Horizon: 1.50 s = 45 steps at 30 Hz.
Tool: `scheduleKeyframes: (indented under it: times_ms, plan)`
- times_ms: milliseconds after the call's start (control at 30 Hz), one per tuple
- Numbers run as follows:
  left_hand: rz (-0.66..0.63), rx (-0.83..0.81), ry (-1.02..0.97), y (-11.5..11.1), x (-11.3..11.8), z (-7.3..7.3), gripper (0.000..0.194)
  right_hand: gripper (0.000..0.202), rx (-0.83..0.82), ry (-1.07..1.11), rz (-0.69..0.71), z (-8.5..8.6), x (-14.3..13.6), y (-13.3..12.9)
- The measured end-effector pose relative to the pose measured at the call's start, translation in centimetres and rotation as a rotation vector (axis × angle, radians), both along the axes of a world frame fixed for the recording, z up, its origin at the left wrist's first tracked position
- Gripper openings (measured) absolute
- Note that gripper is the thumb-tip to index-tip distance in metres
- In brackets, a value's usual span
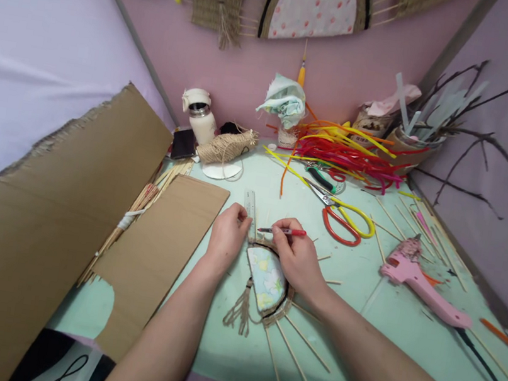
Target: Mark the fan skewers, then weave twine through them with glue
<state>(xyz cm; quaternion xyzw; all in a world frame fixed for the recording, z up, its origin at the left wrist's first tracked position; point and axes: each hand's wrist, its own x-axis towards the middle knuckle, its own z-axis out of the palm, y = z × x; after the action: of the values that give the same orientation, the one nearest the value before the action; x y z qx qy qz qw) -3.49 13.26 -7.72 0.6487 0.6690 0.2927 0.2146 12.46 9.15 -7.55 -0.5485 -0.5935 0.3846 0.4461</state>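
In my right hand (295, 254) is a red pen (294, 231), its tip pointing left above a ruler's lower end. My left hand (229, 231) is closed at the edge of the clear ruler (251, 201), thumb and fingers pinched on it. Below both hands lies a half-round fabric piece (267, 278) with a floral print, a dark cord and a twine border. Thin wooden sticks (296, 356) fan out from its curved edge. A twine tassel (240, 312) hangs off its straight side. My right hand covers part of the border.
Cardboard sheets (178, 217) and bundled sticks (128, 216) lie left. Scissors (345, 220), a pink glue gun (426, 280) and its cord are right. Behind stand a white bottle (202, 120), a twine roll (227, 147) and colourful pipe cleaners (349, 157). Branches (485, 139) jut out at right.
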Motion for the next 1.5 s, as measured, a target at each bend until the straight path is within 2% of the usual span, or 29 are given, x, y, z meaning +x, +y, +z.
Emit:
scheduleKeyframes:
  times_ms: [1500]
  plan:
    - [-0.004, 0.003, 0.019, 0.01, 0.03, -0.14, 0.007, 0.019, -0.011, -0.012, 0.020, 0.06, -0.04, 0.13]
